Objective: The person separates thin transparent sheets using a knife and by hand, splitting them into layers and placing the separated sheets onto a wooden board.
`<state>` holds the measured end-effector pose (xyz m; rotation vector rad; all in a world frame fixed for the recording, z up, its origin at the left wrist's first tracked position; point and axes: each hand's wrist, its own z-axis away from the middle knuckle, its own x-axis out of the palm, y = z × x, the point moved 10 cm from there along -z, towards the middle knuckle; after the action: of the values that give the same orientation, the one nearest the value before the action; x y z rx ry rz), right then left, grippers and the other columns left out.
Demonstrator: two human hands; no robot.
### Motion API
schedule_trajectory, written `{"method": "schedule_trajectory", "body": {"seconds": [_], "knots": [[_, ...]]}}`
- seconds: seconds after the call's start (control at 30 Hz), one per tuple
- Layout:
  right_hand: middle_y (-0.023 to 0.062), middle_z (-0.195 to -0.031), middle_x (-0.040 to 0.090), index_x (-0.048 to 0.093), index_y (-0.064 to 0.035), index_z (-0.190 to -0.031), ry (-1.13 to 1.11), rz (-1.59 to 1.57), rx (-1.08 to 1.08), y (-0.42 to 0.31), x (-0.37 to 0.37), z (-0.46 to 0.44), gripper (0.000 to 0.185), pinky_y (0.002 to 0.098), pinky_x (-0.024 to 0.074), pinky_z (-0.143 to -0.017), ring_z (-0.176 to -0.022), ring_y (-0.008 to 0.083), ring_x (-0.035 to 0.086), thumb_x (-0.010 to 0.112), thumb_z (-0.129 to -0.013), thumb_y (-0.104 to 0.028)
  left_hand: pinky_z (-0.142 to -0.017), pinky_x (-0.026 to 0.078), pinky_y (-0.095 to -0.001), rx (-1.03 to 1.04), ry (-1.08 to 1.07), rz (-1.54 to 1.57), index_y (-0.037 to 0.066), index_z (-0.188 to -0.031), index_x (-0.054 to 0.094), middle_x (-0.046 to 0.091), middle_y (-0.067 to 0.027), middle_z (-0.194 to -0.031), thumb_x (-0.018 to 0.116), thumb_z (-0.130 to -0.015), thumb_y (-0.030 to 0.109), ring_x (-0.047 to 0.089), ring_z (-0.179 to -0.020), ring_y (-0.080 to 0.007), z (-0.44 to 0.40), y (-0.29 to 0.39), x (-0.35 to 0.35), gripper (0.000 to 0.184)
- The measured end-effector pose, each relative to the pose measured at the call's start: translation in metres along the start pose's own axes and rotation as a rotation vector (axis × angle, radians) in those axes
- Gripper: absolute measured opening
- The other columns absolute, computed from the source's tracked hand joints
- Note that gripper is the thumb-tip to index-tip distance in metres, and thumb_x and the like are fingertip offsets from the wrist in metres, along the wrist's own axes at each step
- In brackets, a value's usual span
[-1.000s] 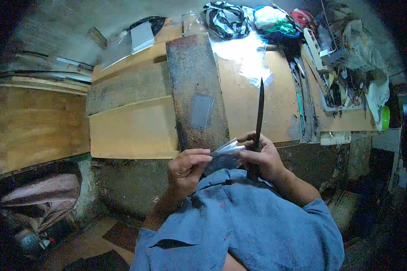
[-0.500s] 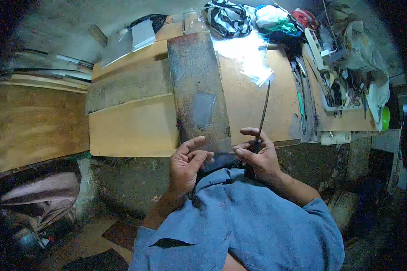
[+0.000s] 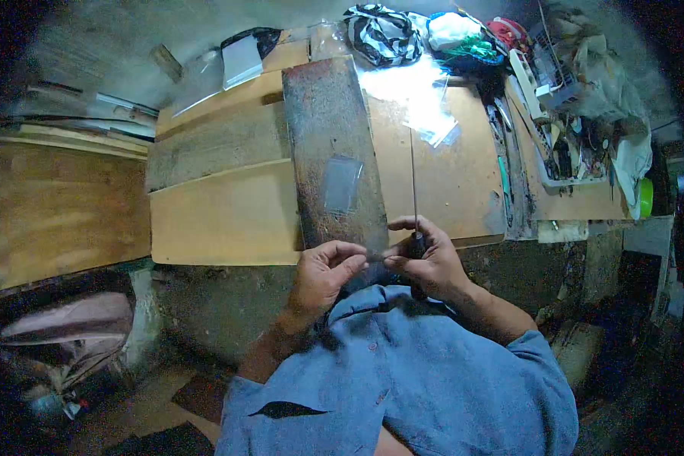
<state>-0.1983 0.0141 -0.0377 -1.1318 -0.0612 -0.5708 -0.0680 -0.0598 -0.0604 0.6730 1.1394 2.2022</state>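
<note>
My right hand [image 3: 433, 262] grips the dark handle [image 3: 418, 245] of a tool with a long, narrow metal blade [image 3: 414, 178], which points up and away from me. Close by, my left hand [image 3: 329, 275] has its thumb and index finger pinched together. The two sets of fingertips almost meet over the front edge of a worn, dark board [image 3: 330, 106]. Something small and blurred is between them, too indistinct to name. On the board, just beyond my hands, lies a small stack of clear rectangular sheets [image 3: 343, 184].
Pale wooden panels [image 3: 224, 216] lie left of the board. Shiny clear plastic [image 3: 433, 125] reflects light at the back. A striped bag [image 3: 384, 34] stands behind it. At right are a green strip [image 3: 504, 178], a tray of tools [image 3: 581, 163] and a green container [image 3: 645, 199].
My hands have come closer together, and the left finger and thumb have closed. The blade has swung left and now stands nearly upright in view. A clear sheet seen between my hands no longer shows plainly.
</note>
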Motion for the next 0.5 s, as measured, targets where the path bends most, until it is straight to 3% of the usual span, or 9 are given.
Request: {"method": "schedule_trajectory", "body": {"seconds": [0.2, 0.3, 0.4, 0.47, 0.5], "knots": [[0.0077, -0.084, 0.064, 0.047, -0.0017, -0.114, -0.017, 0.031, -0.013, 0.010, -0.004, 0.001, 0.042, 0.0242, 0.0497, -0.068, -0.076, 0.0101, 0.060, 0.064, -0.077, 0.006, -0.062, 0.047, -0.0217, 0.063, -0.030, 0.005, -0.003, -0.086, 0.064, 0.065, -0.0034, -0.078, 0.061, -0.087, 0.009, 0.057, -0.068, -0.0073, 0.000, -0.006, 0.011, 0.012], [0.0074, -0.084, 0.064, 0.049, -0.0013, -0.112, -0.012, 0.037, 0.000, 0.009, -0.001, 0.002, 0.039, 0.0244, 0.0498, -0.069, -0.077, 0.0103, 0.060, 0.062, -0.077, 0.008, -0.064, 0.048, -0.0238, -0.063, -0.025, -0.001, -0.001, -0.082, 0.063, 0.066, -0.0068, -0.079, 0.063, -0.085, 0.010, 0.060, -0.069, -0.0105, 0.000, -0.026, 0.008, 0.011], [0.0064, -0.084, 0.063, 0.050, -0.0008, -0.110, -0.012, 0.018, 0.011, 0.014, 0.000, 0.001, 0.035, 0.0242, 0.0494, -0.069, -0.077, 0.0103, 0.060, 0.062, -0.078, 0.007, -0.064, 0.046, -0.0240, 0.037, -0.006, -0.005, 0.000, -0.082, 0.063, 0.065, -0.0046, -0.078, 0.062, -0.087, 0.012, 0.057, -0.069, -0.0091, 0.000, -0.020, 0.010, 0.014], [0.0038, -0.085, 0.062, 0.052, -0.0014, -0.108, -0.010, -0.046, -0.038, 0.017, -0.003, -0.001, 0.034, 0.0244, 0.0509, -0.067, -0.077, 0.0104, 0.061, 0.059, -0.076, 0.010, -0.053, 0.041, -0.0208, 0.126, 0.028, 0.030, 0.002, -0.079, 0.062, 0.058, 0.0012, -0.066, 0.057, -0.091, 0.017, 0.048, -0.059, -0.0045, 0.000, -0.009, 0.012, 0.020], [0.0038, -0.085, 0.062, 0.052, -0.0014, -0.108, -0.009, -0.047, -0.038, 0.016, -0.005, -0.001, 0.034, 0.0244, 0.0509, -0.067, -0.077, 0.0104, 0.061, 0.059, -0.076, 0.010, -0.053, 0.041, -0.0208, 0.126, 0.028, 0.029, 0.002, -0.079, 0.062, 0.058, 0.0012, -0.066, 0.057, -0.091, 0.017, 0.048, -0.059, -0.0045, 0.000, -0.010, 0.012, 0.020]]}}
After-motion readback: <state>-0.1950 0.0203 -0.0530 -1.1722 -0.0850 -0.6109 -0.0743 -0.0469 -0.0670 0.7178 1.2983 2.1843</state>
